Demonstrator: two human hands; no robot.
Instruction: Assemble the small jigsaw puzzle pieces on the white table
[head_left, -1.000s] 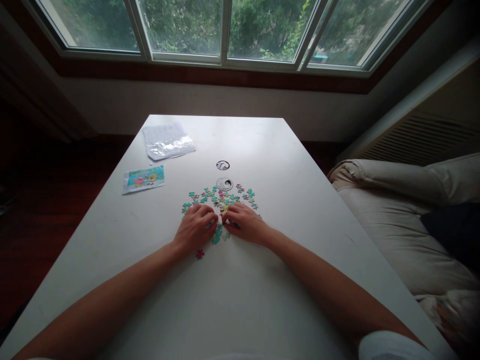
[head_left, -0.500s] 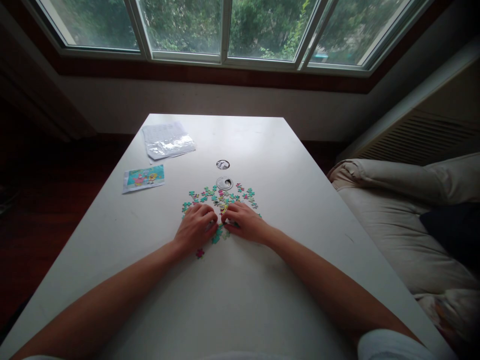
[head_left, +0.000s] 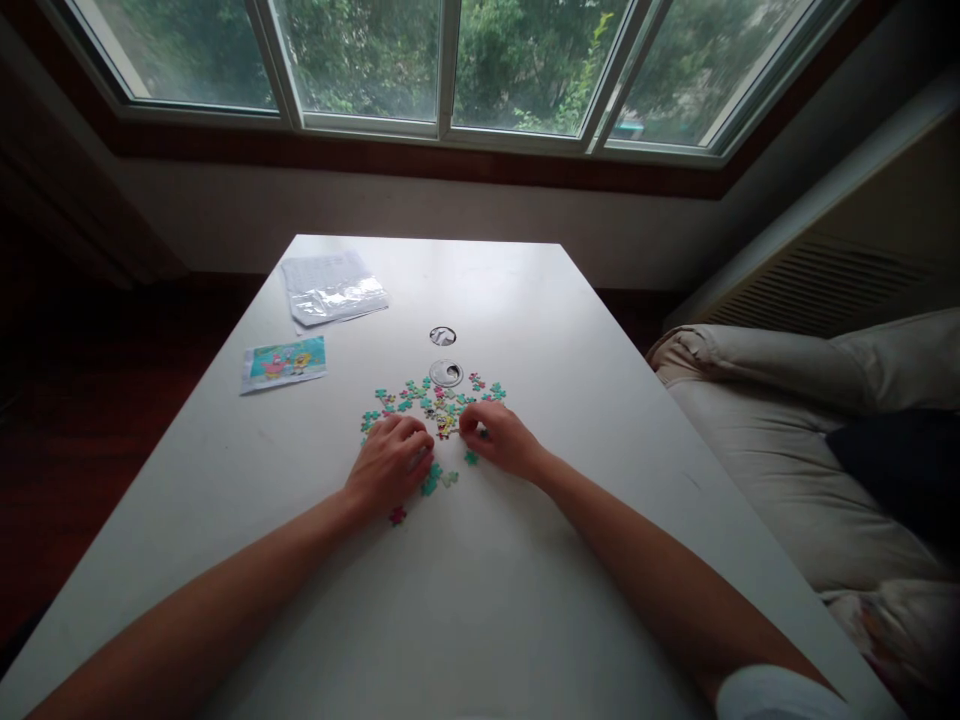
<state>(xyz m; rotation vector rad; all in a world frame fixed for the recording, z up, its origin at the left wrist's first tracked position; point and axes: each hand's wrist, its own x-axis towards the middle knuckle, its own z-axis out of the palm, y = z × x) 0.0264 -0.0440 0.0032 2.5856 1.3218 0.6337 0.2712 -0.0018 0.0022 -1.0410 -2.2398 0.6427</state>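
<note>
Small jigsaw pieces [head_left: 439,400], mostly teal with some pink and yellow, lie scattered in the middle of a white table [head_left: 480,580]. My left hand [head_left: 390,465] rests palm down on the pieces at the near left of the pile, fingers curled over them. My right hand [head_left: 499,437] sits at the pile's near right, fingertips pinched together on the table; what they hold is too small to make out. A lone pink piece [head_left: 397,516] lies beside my left wrist, and a teal piece [head_left: 471,458] sits just left of my right hand.
A puzzle picture card [head_left: 284,363] lies at the left of the table, with a clear plastic bag on paper [head_left: 330,286] behind it. Two round cable holes [head_left: 444,354] sit past the pile. A beige sofa [head_left: 810,440] stands to the right, windows ahead.
My right hand has shifted slightly right and away from my left hand, uncovering a teal piece between them. The view has tilted down a little. My left hand stays put.
</note>
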